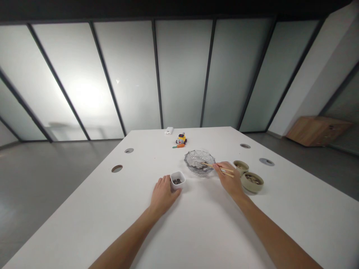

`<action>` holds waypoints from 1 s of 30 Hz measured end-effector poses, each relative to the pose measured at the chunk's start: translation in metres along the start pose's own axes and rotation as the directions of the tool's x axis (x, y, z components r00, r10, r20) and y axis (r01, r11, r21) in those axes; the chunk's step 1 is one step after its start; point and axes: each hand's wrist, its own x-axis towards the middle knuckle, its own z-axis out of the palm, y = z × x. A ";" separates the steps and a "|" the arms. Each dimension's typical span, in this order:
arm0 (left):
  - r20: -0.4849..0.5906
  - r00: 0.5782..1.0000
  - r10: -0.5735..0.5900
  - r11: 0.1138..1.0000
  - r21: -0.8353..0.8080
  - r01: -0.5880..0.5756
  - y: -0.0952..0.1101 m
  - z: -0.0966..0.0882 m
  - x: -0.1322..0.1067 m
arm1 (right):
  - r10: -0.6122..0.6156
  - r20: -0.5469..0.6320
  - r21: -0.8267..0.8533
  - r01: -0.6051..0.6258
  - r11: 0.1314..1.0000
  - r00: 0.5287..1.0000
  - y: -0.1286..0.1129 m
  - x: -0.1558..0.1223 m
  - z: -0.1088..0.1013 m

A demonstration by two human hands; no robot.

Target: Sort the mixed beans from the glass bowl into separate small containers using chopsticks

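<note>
My left hand is closed around the left side of a small white square bowl, which stands on the table with small dark pieces in it. A pair of wooden chopsticks is gripped in my right hand. Their tips reach into a clear glass bowl with a scalloped rim, where more dark pieces lie at the bottom. Whether the tips pinch anything is too small to tell. Close by my right hand are two green-beige round bowls, the nearer bowl and the farther bowl, each with pieces inside.
A yellow toy vehicle and an orange toy carrot sit behind the glass bowl. Farther back lies a white box-shaped device. The white table has round holes along both sides. A wooden cabinet stands on the floor at right.
</note>
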 end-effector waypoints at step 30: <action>0.002 1.000 -0.017 1.000 0.010 0.017 -0.001 0.001 0.000 | -0.110 -0.013 -0.075 0.108 0.991 0.994 -0.006 0.003 -0.002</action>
